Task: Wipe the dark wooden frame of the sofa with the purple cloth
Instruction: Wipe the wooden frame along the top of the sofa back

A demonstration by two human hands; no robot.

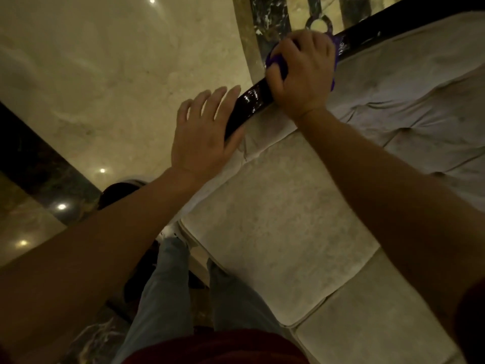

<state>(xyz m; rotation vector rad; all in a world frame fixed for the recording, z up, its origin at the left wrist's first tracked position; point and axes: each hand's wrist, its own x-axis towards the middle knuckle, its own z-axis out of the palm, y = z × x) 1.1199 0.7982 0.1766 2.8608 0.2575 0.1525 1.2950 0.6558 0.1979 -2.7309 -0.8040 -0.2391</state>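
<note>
on the dark frame [249,101] | right hand [304,72] grip clenched on purple cloth [275,61] | left hand [204,132] released, beside cushion [275,219]

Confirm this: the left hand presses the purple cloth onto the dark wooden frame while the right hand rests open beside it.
Hands swapped. In the head view the right hand presses the purple cloth onto the dark wooden frame; the left hand rests open beside it.

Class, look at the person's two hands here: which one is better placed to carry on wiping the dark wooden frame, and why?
Right. The right hand is closed over the purple cloth on the dark wooden frame; the left hand is open, without any cloth.
</note>
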